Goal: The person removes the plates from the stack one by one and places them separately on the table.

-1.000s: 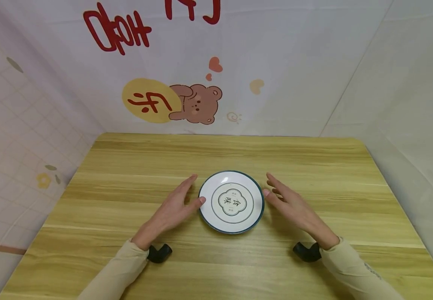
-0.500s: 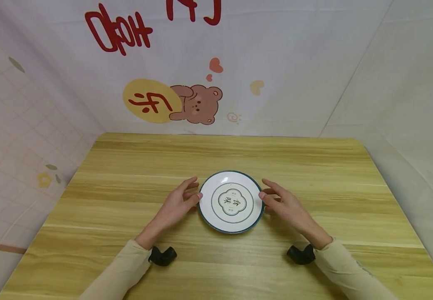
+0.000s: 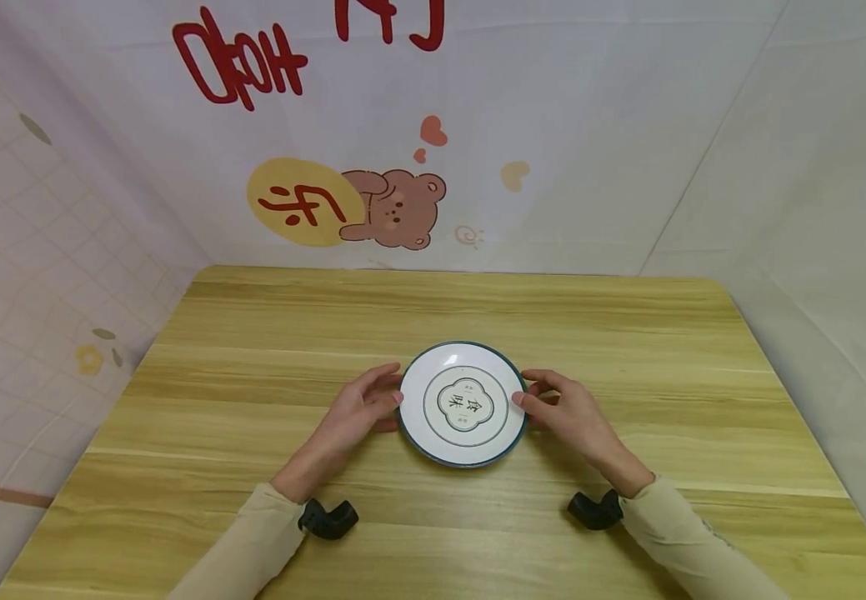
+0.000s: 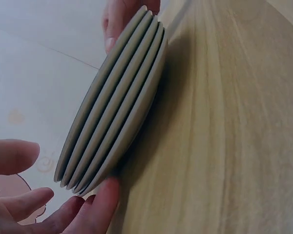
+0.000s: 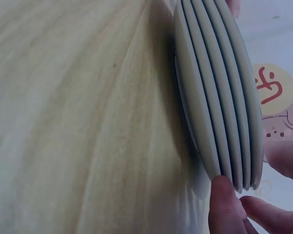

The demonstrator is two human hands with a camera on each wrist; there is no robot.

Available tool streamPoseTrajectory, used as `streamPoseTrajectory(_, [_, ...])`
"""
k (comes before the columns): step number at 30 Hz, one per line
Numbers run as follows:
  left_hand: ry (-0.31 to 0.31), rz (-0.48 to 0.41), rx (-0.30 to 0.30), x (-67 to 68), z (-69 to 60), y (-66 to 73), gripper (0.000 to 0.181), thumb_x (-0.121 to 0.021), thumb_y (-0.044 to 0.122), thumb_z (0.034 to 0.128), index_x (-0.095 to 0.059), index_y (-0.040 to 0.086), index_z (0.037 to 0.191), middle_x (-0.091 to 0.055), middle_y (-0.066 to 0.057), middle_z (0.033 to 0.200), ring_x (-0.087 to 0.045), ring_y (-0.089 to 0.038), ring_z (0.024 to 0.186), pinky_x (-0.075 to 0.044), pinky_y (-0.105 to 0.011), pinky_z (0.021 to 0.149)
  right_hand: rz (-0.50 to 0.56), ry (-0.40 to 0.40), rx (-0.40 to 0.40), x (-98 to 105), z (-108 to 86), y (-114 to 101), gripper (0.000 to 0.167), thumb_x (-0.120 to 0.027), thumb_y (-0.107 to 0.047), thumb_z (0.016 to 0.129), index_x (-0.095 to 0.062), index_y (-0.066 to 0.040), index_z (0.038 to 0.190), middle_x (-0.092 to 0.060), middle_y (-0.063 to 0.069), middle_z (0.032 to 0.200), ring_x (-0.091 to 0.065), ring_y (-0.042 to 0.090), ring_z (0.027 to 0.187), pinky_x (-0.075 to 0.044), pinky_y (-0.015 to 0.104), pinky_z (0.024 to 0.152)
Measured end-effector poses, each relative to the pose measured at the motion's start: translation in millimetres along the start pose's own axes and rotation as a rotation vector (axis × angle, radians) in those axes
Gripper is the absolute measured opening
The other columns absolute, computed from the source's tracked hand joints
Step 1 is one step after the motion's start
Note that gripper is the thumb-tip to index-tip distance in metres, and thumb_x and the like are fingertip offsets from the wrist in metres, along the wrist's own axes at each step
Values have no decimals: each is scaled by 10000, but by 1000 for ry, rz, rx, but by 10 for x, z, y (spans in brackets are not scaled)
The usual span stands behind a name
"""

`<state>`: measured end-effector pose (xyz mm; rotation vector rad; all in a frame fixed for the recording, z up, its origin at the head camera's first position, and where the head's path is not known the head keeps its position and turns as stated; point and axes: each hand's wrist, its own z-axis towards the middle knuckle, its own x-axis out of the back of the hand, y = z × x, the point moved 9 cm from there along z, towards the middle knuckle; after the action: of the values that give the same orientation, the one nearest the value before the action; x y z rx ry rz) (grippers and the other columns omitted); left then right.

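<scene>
A stack of several round plates [image 3: 466,457] lies flat on the wooden table; the top one is white with a dark blue-green rim and a printed centre. Stacked edges [image 4: 118,92] show in the left wrist view. The left hand [image 3: 353,414] is at the stack's left side, fingertips [image 4: 110,187] by the lower plates, its thumb a little apart from the rim in the left wrist view. On the opposite side, the right hand [image 3: 573,417] holds the stack's edge [image 5: 224,107], its thumb over the top rim and fingertips [image 5: 222,187] against the lower edges.
The wooden table [image 3: 433,533] reaches back to a white cloth backdrop [image 3: 590,100] printed with a bear [image 3: 402,208] and red characters. Pale cloth also hangs at both sides. Black wrist devices [image 3: 329,519] sit below the beige sleeves [image 3: 252,542].
Both hands have closed in on the plates from the two sides, the right thumb moving over the rim and fingers curling more. The stack has stayed in place.
</scene>
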<state>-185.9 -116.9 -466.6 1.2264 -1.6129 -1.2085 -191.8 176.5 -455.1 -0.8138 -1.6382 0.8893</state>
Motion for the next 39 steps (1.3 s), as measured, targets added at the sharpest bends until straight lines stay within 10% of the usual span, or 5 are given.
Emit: streamPoseTrajectory(39, [19, -76, -1, -37, 13, -88, 518, -591, -23, 1016, -492, 58, 1518, -508, -163, 1504, -611, -286, 1235, -607, -382, 875, 45, 47, -28, 67, 24, 51, 418, -729, -149, 973, -614, 85, 1299, -667, 150, 1016, -653, 188, 883, -617, 280, 670])
